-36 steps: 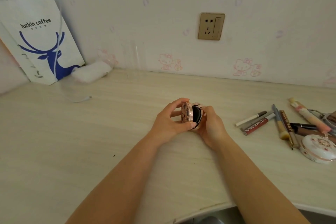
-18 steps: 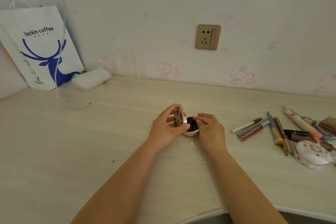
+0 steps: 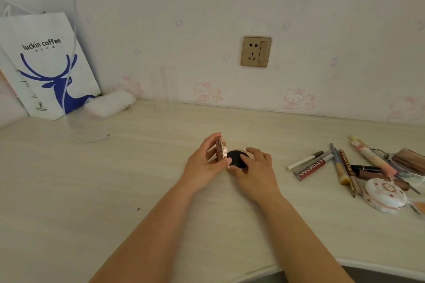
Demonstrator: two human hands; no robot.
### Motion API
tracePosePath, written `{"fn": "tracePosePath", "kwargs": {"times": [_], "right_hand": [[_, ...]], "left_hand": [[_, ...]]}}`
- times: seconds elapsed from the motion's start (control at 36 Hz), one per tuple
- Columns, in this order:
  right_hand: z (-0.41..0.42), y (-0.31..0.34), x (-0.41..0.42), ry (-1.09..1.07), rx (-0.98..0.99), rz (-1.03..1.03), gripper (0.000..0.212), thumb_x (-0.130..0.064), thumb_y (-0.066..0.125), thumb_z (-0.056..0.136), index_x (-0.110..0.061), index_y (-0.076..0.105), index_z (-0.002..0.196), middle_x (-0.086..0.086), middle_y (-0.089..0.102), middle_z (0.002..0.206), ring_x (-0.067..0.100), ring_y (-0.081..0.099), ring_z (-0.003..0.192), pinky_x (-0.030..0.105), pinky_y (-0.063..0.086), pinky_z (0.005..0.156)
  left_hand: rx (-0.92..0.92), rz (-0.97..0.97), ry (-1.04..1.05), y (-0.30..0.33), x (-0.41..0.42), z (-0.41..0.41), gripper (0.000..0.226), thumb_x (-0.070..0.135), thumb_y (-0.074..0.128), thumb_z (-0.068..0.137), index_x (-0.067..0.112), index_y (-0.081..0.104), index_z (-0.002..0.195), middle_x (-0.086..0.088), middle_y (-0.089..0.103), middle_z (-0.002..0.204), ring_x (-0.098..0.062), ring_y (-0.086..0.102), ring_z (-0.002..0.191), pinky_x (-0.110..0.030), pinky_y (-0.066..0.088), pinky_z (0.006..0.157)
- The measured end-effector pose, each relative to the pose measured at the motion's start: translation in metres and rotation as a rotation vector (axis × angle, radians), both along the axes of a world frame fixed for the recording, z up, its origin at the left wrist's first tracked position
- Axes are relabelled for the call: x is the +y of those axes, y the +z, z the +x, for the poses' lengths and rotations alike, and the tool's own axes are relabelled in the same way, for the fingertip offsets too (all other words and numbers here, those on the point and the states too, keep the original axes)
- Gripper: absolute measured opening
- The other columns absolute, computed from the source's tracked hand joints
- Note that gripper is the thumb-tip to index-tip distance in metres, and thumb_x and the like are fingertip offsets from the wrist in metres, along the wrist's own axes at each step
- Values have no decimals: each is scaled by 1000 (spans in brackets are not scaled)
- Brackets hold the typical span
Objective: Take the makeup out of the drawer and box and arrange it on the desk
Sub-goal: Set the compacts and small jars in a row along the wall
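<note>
A small round rose-gold compact (image 3: 234, 158) sits on the pale wooden desk (image 3: 115, 190) near its middle. Its lid stands upright and its black inside faces up. My left hand (image 3: 204, 163) grips the raised lid between thumb and fingers. My right hand (image 3: 255, 167) lies over the base, fingertips touching the black pad and the thumb at the rim. At the right lie several pens, pencils and tubes (image 3: 317, 164), a white floral compact (image 3: 384, 197) and a round mirror case (image 3: 407, 163).
A white paper coffee bag (image 3: 48, 64) leans in the back left corner, with a white soft pack (image 3: 110, 103) beside it. A thin white cable (image 3: 92, 138) trails onto the desk. A wall socket (image 3: 256, 51) is on the wall behind. The desk's front edge (image 3: 368, 266) curves near me.
The compact came down from in front of me onto the desk. Its lid swung further up, and my right hand shifted from gripping the base to lying over it.
</note>
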State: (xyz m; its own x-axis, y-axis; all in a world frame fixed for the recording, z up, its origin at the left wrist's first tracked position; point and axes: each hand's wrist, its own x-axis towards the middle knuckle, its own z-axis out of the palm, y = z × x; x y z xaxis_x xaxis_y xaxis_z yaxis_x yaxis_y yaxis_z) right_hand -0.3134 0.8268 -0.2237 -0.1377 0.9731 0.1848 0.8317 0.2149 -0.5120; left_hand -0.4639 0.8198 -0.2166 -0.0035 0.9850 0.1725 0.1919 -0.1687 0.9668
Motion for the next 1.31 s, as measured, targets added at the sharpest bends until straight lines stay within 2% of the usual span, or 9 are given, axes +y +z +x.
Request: {"fn": "tracePosePath", "kwargs": {"times": [0.11,0.19,0.31,0.39,0.56,0.75,0.97,1.06,1.31], "right_hand": [[-2,-2,1,0,-102,60,45,-42,48,91,-20,52,131,-6,29,148,20,21,132,25,28,105],[-2,-3,8,1,-156,72,43,-35,45,93,-16,51,131,-3,32,145,20,26,129,26,30,104],[-2,-2,21,3,-186,86,41,-37,41,96,-14,52,129,0,36,141,20,31,124,24,30,102],[-2,-2,38,-2,-207,86,43,-39,39,97,-14,50,131,0,37,140,21,32,124,26,31,103],[-7,0,85,-44,-188,89,41,-38,43,95,-16,53,127,1,36,139,20,33,123,24,31,101],[-17,2,103,-77,-153,86,40,-38,45,93,-15,55,125,1,33,142,20,33,125,27,34,101],[-18,7,109,-81,-175,68,42,-40,42,95,-15,55,126,0,38,138,19,36,124,31,37,97],[-16,-6,208,-138,-161,67,42,-38,41,95,-12,55,125,1,39,136,20,37,124,33,38,96],[-17,-6,214,-133,-215,118,39,-30,43,93,-13,54,127,2,43,132,20,39,122,33,40,94]], "left_hand": [[-20,-19,5,-1,1,2,68,14,70,83,39,38,138,23,48,124,8,50,113,0,41,88],[43,-16,50,-4,6,6,64,17,67,86,36,38,140,30,50,114,20,50,100,1,38,88],[289,35,163,-7,16,10,37,31,60,90,31,57,126,17,67,105,2,61,101,2,38,79],[362,52,246,-7,31,13,24,34,60,89,24,67,110,8,72,98,-5,65,94,-10,44,77],[437,35,343,-5,76,18,27,40,53,92,21,71,97,2,70,78,-15,62,76,-22,42,68],[450,25,396,0,94,14,30,36,52,94,12,69,88,-4,67,72,-24,61,75,-30,41,67],[475,29,397,6,101,14,31,37,51,94,13,70,98,-6,70,85,-24,61,83,-33,45,72],[444,18,403,-12,202,22,31,37,50,95,14,70,102,-6,71,88,-24,61,85,-32,44,73],[420,56,448,-13,216,25,32,37,50,95,12,69,103,-9,70,92,-28,61,88,-36,47,75]]}}
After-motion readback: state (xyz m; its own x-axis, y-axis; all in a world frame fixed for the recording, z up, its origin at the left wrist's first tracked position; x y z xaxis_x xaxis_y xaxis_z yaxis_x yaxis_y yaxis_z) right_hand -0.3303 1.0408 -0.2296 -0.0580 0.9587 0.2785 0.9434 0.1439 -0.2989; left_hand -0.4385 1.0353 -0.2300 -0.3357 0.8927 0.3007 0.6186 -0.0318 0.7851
